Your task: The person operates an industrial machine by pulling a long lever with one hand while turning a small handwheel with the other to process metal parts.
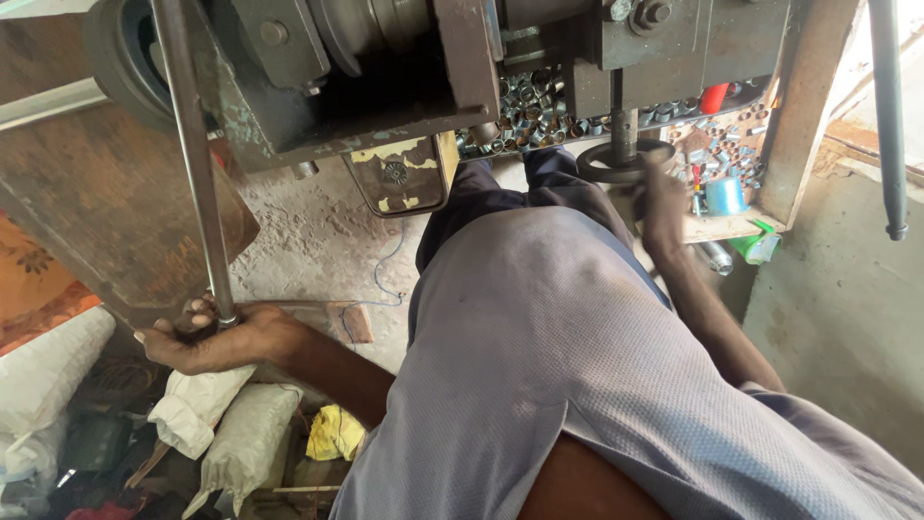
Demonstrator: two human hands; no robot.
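The left hand [214,337] is wrapped around the lower end of a long steel lever [197,164], fingers curled shut over its knob, thumb side up. The lever rises steeply from the grip to the top of the frame, passing in front of the dark machine body [385,67], so the low grip gives the arm the longest reach on the bar. The forearm runs back toward the person's grey shirt [558,356], which fills the middle of the view.

The right hand [662,197] is up at the round black handwheel [626,159], which sits on a short vertical spindle under the machine's front. The hand is blurred, and it looks closed on the wheel's near rim, though I cannot make out the separate fingers. With 1 hand on each control, the person stands close against the machine, body between the 2 arms.

Behind the handwheel a tray [731,226] holds a heap of small metal rings [525,111], bright and short like cut bushes, spread along the machine's base within easy reach of the right hand. A blue cylinder [724,195] stands at the tray's near edge, and a red piece [713,97] lies farther back among the rings.

Low on the left, white sacks [207,404] and a yellow cloth [335,433] lie on the floor, below the left hand and apart from it. A thin rod [890,116] hangs at the far right.
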